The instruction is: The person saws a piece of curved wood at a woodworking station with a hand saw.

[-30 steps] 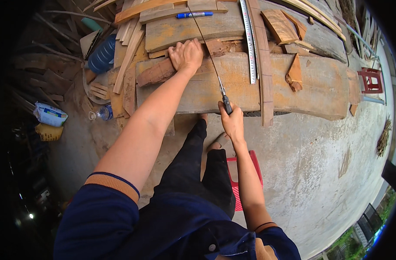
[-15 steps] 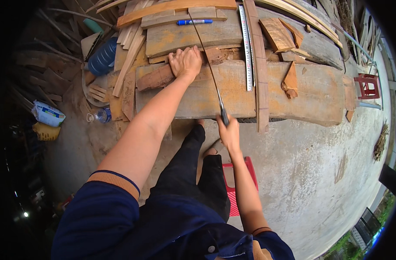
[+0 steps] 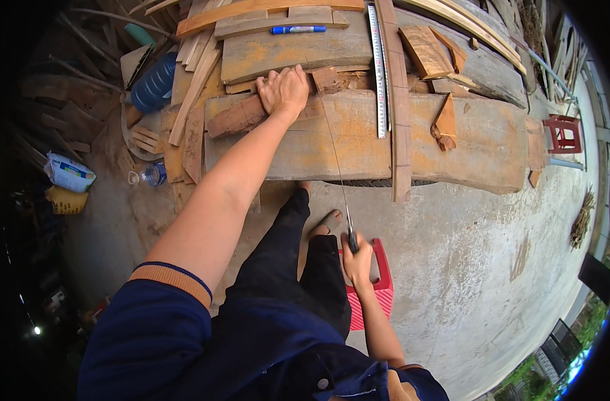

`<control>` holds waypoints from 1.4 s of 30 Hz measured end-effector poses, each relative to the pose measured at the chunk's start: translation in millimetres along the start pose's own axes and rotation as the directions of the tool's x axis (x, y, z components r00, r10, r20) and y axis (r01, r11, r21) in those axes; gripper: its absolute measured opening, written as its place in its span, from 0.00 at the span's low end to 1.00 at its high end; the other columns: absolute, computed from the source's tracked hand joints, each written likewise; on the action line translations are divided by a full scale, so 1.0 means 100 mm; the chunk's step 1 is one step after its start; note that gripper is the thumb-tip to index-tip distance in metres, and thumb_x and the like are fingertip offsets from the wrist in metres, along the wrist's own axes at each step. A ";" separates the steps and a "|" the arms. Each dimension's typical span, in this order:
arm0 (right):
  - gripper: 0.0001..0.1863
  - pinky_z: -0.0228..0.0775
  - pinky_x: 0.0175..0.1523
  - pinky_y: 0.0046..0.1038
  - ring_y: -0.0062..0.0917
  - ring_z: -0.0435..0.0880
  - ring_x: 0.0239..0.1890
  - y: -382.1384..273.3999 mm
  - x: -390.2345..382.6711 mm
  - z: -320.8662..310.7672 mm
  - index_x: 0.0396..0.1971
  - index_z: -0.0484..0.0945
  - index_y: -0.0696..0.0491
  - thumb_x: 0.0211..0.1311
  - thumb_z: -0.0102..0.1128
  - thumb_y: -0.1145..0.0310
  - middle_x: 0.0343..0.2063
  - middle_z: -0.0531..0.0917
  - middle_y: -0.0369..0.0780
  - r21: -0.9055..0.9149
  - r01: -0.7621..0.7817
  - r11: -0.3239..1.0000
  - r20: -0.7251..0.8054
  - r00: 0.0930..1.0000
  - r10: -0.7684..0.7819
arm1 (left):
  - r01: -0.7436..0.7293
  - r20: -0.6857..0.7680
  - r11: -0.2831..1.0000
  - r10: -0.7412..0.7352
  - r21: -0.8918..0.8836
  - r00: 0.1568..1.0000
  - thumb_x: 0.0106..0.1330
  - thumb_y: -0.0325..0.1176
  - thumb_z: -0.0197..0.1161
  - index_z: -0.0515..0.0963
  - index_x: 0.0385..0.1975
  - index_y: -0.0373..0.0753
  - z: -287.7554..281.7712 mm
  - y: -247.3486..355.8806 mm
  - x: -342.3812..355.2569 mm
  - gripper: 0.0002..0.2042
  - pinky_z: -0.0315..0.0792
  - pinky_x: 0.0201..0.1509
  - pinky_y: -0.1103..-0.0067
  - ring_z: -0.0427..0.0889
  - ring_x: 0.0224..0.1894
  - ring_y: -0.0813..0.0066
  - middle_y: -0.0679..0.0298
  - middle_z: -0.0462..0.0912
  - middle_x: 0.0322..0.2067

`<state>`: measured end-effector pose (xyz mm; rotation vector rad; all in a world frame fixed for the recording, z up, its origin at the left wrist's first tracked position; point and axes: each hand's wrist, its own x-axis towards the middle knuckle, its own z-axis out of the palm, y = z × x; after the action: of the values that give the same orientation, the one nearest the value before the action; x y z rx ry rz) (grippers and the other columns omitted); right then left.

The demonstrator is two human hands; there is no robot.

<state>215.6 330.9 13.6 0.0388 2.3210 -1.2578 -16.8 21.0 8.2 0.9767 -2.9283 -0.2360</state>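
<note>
My left hand (image 3: 283,93) is closed over a rough reddish-brown piece of wood (image 3: 237,119), pressing it against the weathered plank bench (image 3: 365,150). A short end (image 3: 328,80) of brown wood shows to the right of that hand, just past the saw line. My right hand (image 3: 358,260) grips the dark handle of a handsaw (image 3: 348,217), low in front of the bench and above the red stool. The saw's thin blade runs up and away, its far part crossing the wood beside my left fingers. How deep the blade sits in the wood cannot be made out.
A metal ruler (image 3: 378,80) and a long wooden strip (image 3: 400,120) lie across the bench, with a blue marker (image 3: 298,29) farther back. Wood offcuts (image 3: 444,123) rest at right. A red stool (image 3: 378,287) stands by my legs; a blue water jug (image 3: 153,83) is at left.
My right hand has pulled the handsaw back toward me, from the bench edge to above the stool. My left hand stays on the wood.
</note>
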 end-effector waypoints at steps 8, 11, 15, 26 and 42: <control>0.20 0.70 0.36 0.44 0.60 0.76 0.34 -0.52 0.87 -0.01 0.27 0.76 0.63 0.66 0.60 0.57 0.23 0.77 0.59 0.015 0.008 1.000 0.052 0.999 -0.009 | -0.027 0.021 1.000 0.027 -0.002 0.999 0.77 0.46 0.38 0.86 0.33 0.37 0.01 -0.02 -0.05 0.27 0.62 0.60 0.61 0.80 0.48 0.59 0.54 0.87 0.37; 0.17 0.68 0.33 0.43 0.58 0.73 0.28 0.01 0.19 -0.13 0.27 0.75 0.62 0.66 0.60 0.62 0.21 0.74 0.58 0.002 0.001 1.000 0.039 0.999 -0.002 | 0.004 0.032 1.000 -0.004 0.017 0.999 0.77 0.46 0.38 0.86 0.32 0.39 0.01 -0.04 -0.02 0.27 0.61 0.59 0.62 0.80 0.47 0.61 0.56 0.87 0.37; 0.15 0.67 0.33 0.42 0.54 0.70 0.24 -0.02 -0.20 -0.23 0.27 0.75 0.61 0.65 0.61 0.63 0.19 0.71 0.56 -0.049 -0.056 0.997 0.032 0.998 0.057 | -0.002 0.014 1.000 0.002 0.002 1.000 0.77 0.46 0.38 0.86 0.32 0.38 -0.05 -0.08 -0.04 0.27 0.60 0.60 0.62 0.79 0.49 0.62 0.58 0.87 0.38; 0.20 0.70 0.37 0.43 0.58 0.78 0.33 -0.75 1.21 0.07 0.29 0.77 0.63 0.66 0.61 0.58 0.23 0.76 0.59 0.072 0.060 0.996 0.072 0.995 -0.065 | 0.006 -0.019 1.000 -0.006 -0.017 1.000 0.77 0.46 0.38 0.86 0.27 0.36 -0.05 0.02 -0.03 0.29 0.62 0.60 0.62 0.82 0.45 0.56 0.49 0.87 0.33; 0.25 0.69 0.36 0.40 0.36 0.69 0.22 -0.80 1.42 0.04 0.26 0.76 0.64 0.65 0.61 0.52 0.18 0.73 0.53 0.081 -0.024 0.996 0.128 0.992 0.014 | -0.003 -0.034 1.000 0.004 0.010 0.999 0.76 0.46 0.41 0.87 0.27 0.37 0.00 0.01 0.01 0.27 0.63 0.59 0.63 0.83 0.44 0.59 0.54 0.88 0.33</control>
<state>72.6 252.9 12.1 0.0080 2.1555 -1.3068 -18.4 21.6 8.0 0.9671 -2.9026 -0.2023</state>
